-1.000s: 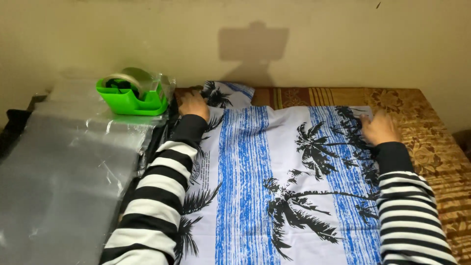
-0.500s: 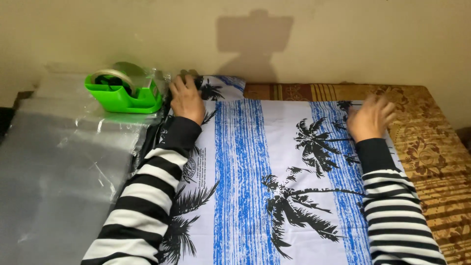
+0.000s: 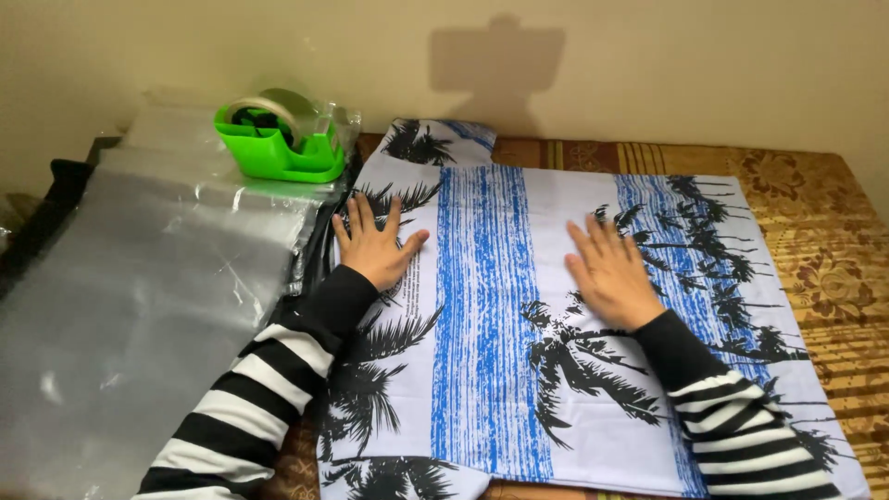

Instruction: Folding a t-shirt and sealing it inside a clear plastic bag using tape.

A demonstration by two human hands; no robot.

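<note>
Since the earlier frames, both hands have been drawn back from the far edge of the shirt point(image 3: 519, 315) towards its middle. The left hand point(image 3: 375, 245) is laid flat on the left part of the shirt, its fingers point(image 3: 356, 215) spread wide and nothing gripped. The right hand point(image 3: 611, 268) is pressed palm-down near the centre, fingers point(image 3: 593, 236) likewise outstretched and empty. The shirt, white with blue streaked bands and black palm trees, is spread flat on the worktop point(image 3: 833, 268), which is covered by a brown patterned cloth. Just left of the shirt a stack of clear plastic bags point(image 3: 139, 306) is seen, and on its far end a green tape dispenser point(image 3: 278, 139) is set. Striped black-and-white sleeves point(image 3: 250, 389) are worn on both arms.
</note>
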